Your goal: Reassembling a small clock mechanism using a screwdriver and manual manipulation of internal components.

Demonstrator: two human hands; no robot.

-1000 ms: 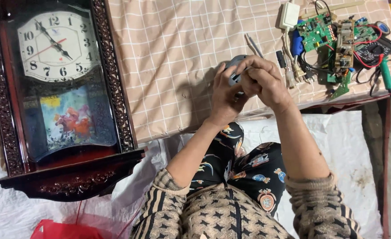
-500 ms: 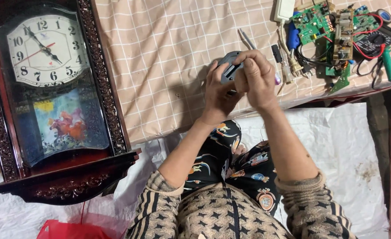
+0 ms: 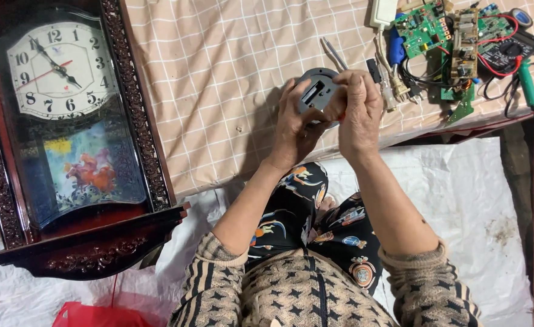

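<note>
Both hands meet at upper centre, over the checked cloth point(image 3: 218, 91). The left hand point(image 3: 296, 124) cups a round grey part point(image 3: 315, 91), fingers curled around its rim. The right hand point(image 3: 359, 112) pinches its right edge, fingers pressed together.

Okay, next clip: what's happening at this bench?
A seated person holds a small round grey device in both hands above a checked cloth. The left hand cups it from below and the right hand grips its right edge. A wooden wall clock lies face up to the left. Tweezers, green circuit boards and a tangle of wires lie on the cloth to the right.
</note>
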